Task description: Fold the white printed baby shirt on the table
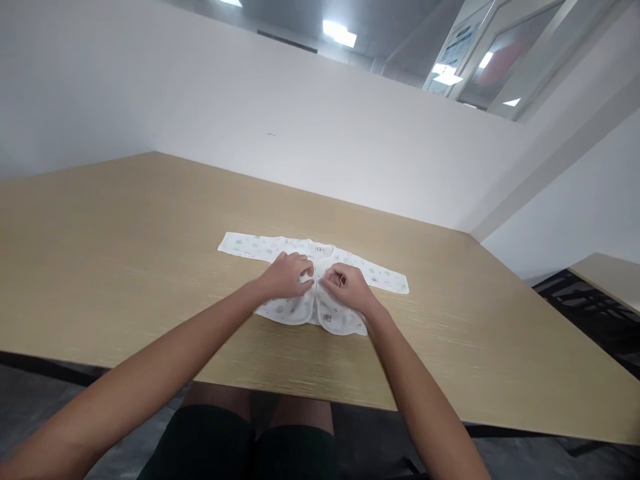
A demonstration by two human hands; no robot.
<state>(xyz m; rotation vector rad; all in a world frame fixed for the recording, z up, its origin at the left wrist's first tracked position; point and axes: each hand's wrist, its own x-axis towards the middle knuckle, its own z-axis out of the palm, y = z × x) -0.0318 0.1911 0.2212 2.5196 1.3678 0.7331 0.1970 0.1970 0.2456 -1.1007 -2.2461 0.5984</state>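
A small white baby shirt (250, 245) with a faint printed pattern lies flat on the wooden table (125, 253), sleeves spread to both sides. My left hand (287, 275) rests on the left front panel, fingers curled and pinching the cloth at the middle opening. My right hand (347, 285) lies on the right panel, fingers likewise pinched on the edge of the opening. The two hands meet at the shirt's centre line, just below the collar. The palms hide most of the shirt's chest.
White partition walls (300, 127) border the table at the back and right. A second desk edge (607, 277) shows at the far right over a dark patterned floor. My knees sit under the table's near edge (300, 393).
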